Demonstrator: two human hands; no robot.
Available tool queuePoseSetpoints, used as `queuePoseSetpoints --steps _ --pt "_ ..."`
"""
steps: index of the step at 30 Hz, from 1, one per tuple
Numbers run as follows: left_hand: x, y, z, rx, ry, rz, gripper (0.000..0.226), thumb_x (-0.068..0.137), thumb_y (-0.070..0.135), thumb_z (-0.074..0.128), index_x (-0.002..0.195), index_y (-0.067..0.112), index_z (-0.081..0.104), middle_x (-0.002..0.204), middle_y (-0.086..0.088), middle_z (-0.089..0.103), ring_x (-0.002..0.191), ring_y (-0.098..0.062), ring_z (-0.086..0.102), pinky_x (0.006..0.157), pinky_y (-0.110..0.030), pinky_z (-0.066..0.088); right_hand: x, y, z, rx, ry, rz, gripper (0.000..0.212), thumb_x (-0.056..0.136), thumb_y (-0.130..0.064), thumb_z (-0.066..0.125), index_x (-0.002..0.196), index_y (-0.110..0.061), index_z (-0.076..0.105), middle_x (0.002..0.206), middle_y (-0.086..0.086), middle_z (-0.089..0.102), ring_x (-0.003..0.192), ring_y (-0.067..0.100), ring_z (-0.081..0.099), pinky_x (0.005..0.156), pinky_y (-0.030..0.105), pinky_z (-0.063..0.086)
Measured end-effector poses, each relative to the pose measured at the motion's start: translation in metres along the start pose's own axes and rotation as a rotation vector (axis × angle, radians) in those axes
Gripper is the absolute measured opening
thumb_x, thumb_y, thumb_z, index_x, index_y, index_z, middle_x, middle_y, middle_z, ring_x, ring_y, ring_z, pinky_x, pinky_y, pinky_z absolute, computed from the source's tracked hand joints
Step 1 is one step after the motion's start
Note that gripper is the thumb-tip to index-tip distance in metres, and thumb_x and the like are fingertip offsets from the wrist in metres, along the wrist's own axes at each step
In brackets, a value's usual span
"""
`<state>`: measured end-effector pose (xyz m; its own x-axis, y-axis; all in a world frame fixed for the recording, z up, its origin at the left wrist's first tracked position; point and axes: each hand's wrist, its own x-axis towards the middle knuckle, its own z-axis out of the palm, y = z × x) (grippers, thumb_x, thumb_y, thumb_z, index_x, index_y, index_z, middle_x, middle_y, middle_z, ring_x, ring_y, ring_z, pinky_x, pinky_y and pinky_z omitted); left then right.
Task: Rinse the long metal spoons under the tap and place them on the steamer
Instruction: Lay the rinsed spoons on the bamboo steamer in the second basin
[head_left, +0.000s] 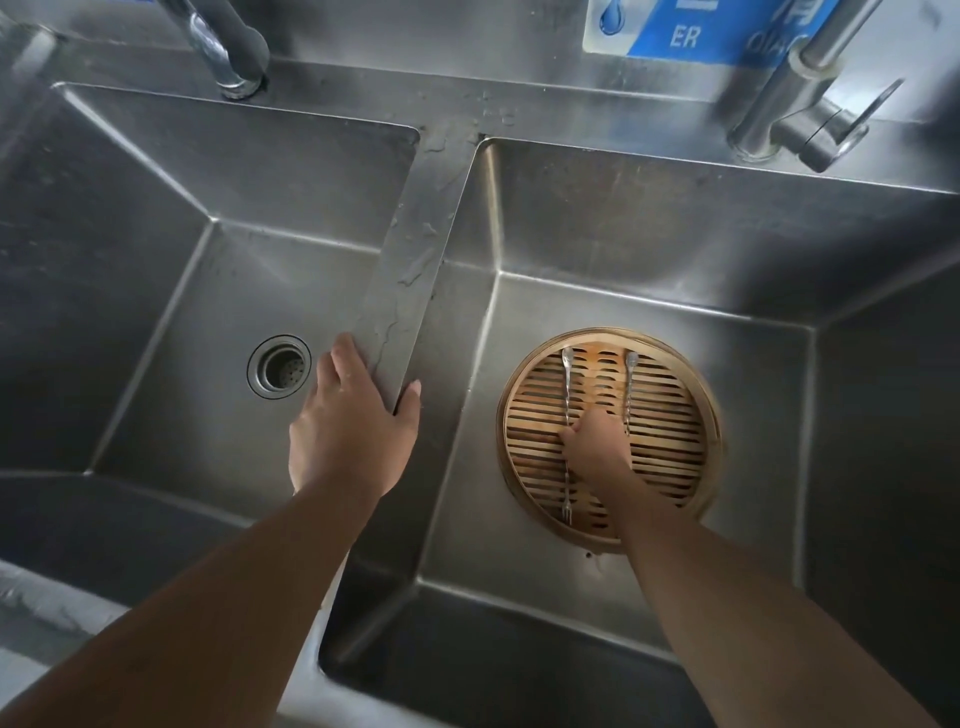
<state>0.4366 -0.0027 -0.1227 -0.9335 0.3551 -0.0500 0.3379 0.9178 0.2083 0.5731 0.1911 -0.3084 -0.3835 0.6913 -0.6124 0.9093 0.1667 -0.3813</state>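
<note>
A round bamboo steamer (691, 415) lies on the floor of the right sink basin. Two long twisted metal spoons rest on its slats, bowls pointing away from me: the left spoon (567, 384) and the right spoon (629, 384). My right hand (597, 441) is down on the steamer with fingers curled around the left spoon's handle, whose forked end (566, 512) shows below my wrist. The right spoon's lower part is hidden behind that hand. My left hand (353, 421) rests flat on the wet divider (410, 260) between the two basins, holding nothing.
The left basin (156, 312) has a round drain strainer (279, 366). One tap (223, 47) stands behind the left basin, another tap (800, 109) behind the right. A blue and white sign (696, 26) is on the back wall. No water is running.
</note>
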Motion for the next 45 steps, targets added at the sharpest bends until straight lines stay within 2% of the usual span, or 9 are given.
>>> queuePoseSetpoints --steps 9,20,25,30,38,45 --pt "0.0 0.001 -0.001 0.005 -0.009 0.008 0.071 0.086 0.055 0.057 0.135 0.013 0.029 0.125 -0.009 0.053 0.104 -0.037 0.061 0.074 -0.046 0.05 0.001 0.002 0.005 0.023 0.028 -0.004 0.018 0.097 -0.025 0.061 0.092 -0.008 0.065 0.082 0.009 0.072 0.073 0.021 0.071 0.07 0.037 0.063" --pt "0.0 0.002 -0.004 -0.006 -0.012 0.006 0.071 0.086 0.053 0.058 0.135 0.012 0.029 0.127 -0.011 0.054 0.105 -0.038 0.061 0.075 -0.048 0.051 0.002 0.005 0.01 0.095 0.038 0.029 0.018 0.097 -0.025 0.06 0.092 -0.01 0.069 0.081 0.006 0.071 0.073 0.017 0.07 0.066 0.031 0.061" --pt "0.0 0.002 -0.004 -0.008 -0.014 0.011 0.067 0.086 0.053 0.06 0.131 0.012 0.031 0.123 -0.01 0.055 0.1 -0.039 0.062 0.074 -0.048 0.051 0.001 0.004 0.01 0.107 0.042 0.041 0.016 0.097 -0.024 0.061 0.091 -0.01 0.067 0.08 0.005 0.07 0.072 0.016 0.068 0.055 0.023 0.05" --pt "0.0 0.003 -0.006 -0.016 -0.015 0.01 0.065 0.085 0.052 0.06 0.129 0.013 0.032 0.12 -0.01 0.055 0.099 -0.038 0.062 0.073 -0.048 0.052 0.001 0.005 0.012 0.115 0.055 0.041 0.016 0.096 -0.023 0.061 0.089 -0.011 0.066 0.076 0.004 0.068 0.068 0.014 0.065 0.05 0.022 0.045" --pt "0.0 0.004 -0.007 -0.013 -0.019 0.019 0.064 0.086 0.053 0.06 0.128 0.013 0.033 0.118 -0.009 0.055 0.099 -0.037 0.062 0.075 -0.049 0.053 0.001 0.007 0.013 0.086 0.081 0.026 0.02 0.095 -0.025 0.062 0.081 -0.012 0.067 0.073 0.003 0.069 0.067 0.015 0.065 0.062 0.03 0.058" --pt "0.001 0.002 -0.005 -0.014 -0.011 0.028 0.067 0.086 0.054 0.059 0.131 0.014 0.03 0.121 -0.009 0.055 0.102 -0.037 0.061 0.075 -0.048 0.053 -0.001 0.006 0.012 0.065 0.083 0.008 0.02 0.095 -0.026 0.062 0.08 -0.013 0.066 0.073 0.003 0.069 0.067 0.015 0.065 0.058 0.028 0.052"
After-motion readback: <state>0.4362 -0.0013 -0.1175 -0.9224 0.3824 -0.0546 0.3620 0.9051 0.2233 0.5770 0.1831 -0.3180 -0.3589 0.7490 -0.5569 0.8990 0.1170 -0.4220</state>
